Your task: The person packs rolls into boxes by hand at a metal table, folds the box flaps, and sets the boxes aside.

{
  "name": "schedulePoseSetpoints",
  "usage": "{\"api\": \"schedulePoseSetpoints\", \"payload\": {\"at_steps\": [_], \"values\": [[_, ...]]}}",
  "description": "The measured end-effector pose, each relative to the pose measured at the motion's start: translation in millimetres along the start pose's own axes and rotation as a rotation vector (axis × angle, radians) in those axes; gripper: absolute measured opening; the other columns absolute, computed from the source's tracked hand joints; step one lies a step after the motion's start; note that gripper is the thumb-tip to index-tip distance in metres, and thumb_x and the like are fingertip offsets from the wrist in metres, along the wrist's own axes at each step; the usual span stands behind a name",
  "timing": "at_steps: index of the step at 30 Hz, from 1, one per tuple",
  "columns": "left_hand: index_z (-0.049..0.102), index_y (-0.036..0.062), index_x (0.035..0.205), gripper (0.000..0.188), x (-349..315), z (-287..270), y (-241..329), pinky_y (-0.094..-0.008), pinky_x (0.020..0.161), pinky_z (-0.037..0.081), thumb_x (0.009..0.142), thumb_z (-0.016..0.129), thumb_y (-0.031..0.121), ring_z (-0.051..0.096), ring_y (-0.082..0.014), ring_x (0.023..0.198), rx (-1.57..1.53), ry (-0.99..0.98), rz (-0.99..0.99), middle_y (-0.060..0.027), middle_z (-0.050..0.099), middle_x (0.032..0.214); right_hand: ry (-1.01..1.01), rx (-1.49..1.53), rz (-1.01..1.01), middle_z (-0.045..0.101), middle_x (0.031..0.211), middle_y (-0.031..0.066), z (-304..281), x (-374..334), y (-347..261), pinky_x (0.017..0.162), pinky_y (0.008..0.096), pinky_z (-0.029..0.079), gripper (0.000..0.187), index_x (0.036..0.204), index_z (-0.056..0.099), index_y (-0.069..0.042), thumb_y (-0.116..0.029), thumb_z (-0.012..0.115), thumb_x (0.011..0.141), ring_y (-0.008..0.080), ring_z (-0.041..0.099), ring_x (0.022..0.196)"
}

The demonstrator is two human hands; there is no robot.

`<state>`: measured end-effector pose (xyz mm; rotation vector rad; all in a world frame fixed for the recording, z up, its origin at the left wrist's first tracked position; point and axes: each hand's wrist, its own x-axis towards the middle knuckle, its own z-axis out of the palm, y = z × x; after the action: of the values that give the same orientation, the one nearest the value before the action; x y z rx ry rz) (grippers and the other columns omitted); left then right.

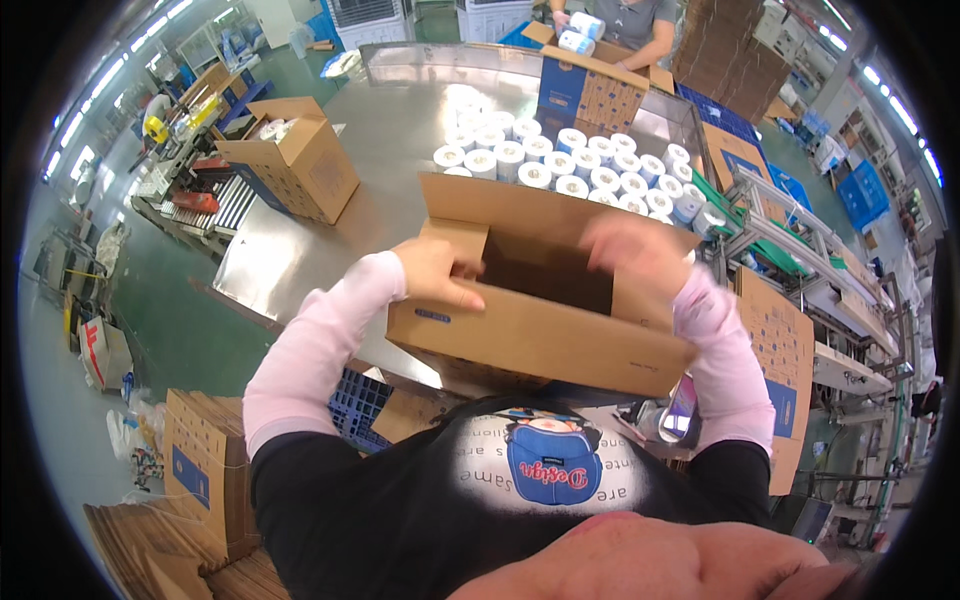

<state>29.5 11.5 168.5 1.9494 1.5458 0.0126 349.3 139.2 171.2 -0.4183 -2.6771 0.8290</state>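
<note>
An open cardboard box [560, 345] stands in front of me with its top flaps up, and its inside looks dark. At its left corner my left hand [435, 272] grips the cardboard, the thumb over the near flap and the fingers curled inside the edge. Over the right side of the opening is my right hand [637, 250], its fingers smeared by motion, so I cannot tell whether it touches the box. Just beyond the far flap, several white rolls with blue wrapping [572, 187] stand upright in a close group.
The steel table [400, 120] carries another filled carton [315, 165] at left, beside a roller conveyor [215, 185]. Across the table a co-worker's hand [562, 22] holds rolls over a blue-printed carton [590, 90]. Flattened cartons [205, 470] are stacked at lower left; a metal-framed conveyor [810, 250] runs along the right.
</note>
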Motion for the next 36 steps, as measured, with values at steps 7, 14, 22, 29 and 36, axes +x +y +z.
{"api": "schedulePoseSetpoints", "payload": {"at_steps": [7, 14, 22, 29, 36], "values": [[0.053, 0.0025, 0.125, 0.044, 54, 62, -46, -0.0358, 0.088, 0.046, 0.086, 0.067, 0.017, 0.056, -0.0238, 0.100, -0.367, 1.281, 0.075, -0.0115, 0.057, 0.113, 0.116, -0.702, 0.351, 0.058, 0.125, 0.0156, -6, -38, 14, 0.091, 0.0433, 0.046, 0.046, 0.119, 0.061, -0.007, -0.042, 0.057, 0.090, 0.0323, 0.057, 0.110], [0.061, 0.0009, 0.111, 0.035, 102, 276, -204, -0.0420, 0.082, 0.050, 0.093, 0.056, 0.030, 0.063, -0.0326, 0.096, -0.393, 0.573, -0.093, -0.0230, 0.064, 0.105, 0.168, -0.530, 0.550, 0.042, 0.145, 0.0165, 43, -125, 18, 0.110, 0.0541, 0.026, 0.047, 0.134, 0.053, -0.013, -0.022, 0.057, 0.089, 0.0312, 0.038, 0.134], [0.056, 0.0014, 0.125, 0.047, 81, 317, -125, -0.0383, 0.101, 0.042, 0.092, 0.059, 0.035, 0.056, -0.0233, 0.114, -1.700, 0.208, -0.210, -0.0128, 0.060, 0.124, 0.796, -0.275, 1.114, 0.061, 0.117, 0.0235, 33, -405, 202, 0.093, 0.0416, 0.047, 0.038, 0.125, 0.059, -0.007, -0.027, 0.053, 0.093, 0.0394, 0.059, 0.107], [0.047, -0.0079, 0.132, 0.063, -47, -3, -81, -0.0389, 0.098, 0.046, 0.084, 0.057, 0.033, 0.058, -0.0305, 0.115, -1.449, 0.527, 0.401, -0.0215, 0.059, 0.123, 1.049, 1.558, 1.082, 0.058, 0.127, 0.0133, 187, -201, 118, 0.096, 0.0489, 0.039, 0.046, 0.125, 0.060, -0.011, -0.042, 0.048, 0.094, 0.0319, 0.053, 0.117], [0.062, -0.0051, 0.114, 0.055, 50, 21, 51, -0.0344, 0.080, 0.050, 0.087, 0.063, 0.044, 0.063, -0.0236, 0.092, -0.392, -0.103, 0.044, -0.0162, 0.068, 0.101, 0.690, 1.010, 0.975, 0.049, 0.142, 0.0012, 155, -137, 65, 0.102, 0.0489, 0.030, 0.060, 0.141, 0.048, -0.015, -0.054, 0.044, 0.096, 0.0206, 0.040, 0.133]]}}
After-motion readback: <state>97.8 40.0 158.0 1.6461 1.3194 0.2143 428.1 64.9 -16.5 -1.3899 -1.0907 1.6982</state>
